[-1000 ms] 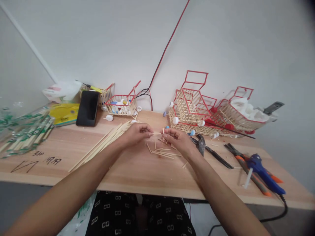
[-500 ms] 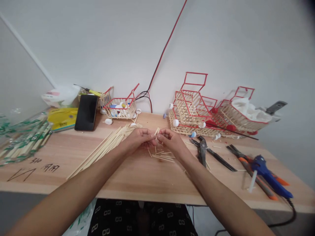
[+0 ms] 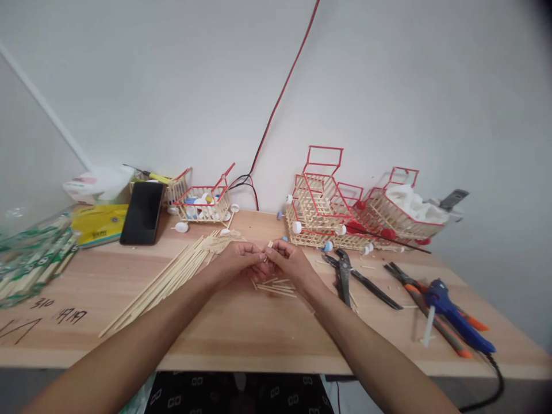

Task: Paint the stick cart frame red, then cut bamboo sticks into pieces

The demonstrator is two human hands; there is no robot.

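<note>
1. Left hand (image 3: 239, 261) and right hand (image 3: 288, 261) meet at mid-bench, fingertips pinched together on a short stick (image 3: 269, 246); how firmly cannot be told.
2. Cut sticks (image 3: 276, 286) lie on the bench (image 3: 241, 328) just below the hands; long skewers (image 3: 172, 275) run toward the left front edge.
3. Judgement: keep the pinch close to the stick's ends; hold both wrists low and steady over the bench.

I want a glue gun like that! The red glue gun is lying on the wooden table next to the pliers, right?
Not quite: the glue gun is blue, not red. The head view shows it lying on the wooden table next to the orange-handled pliers.
</note>
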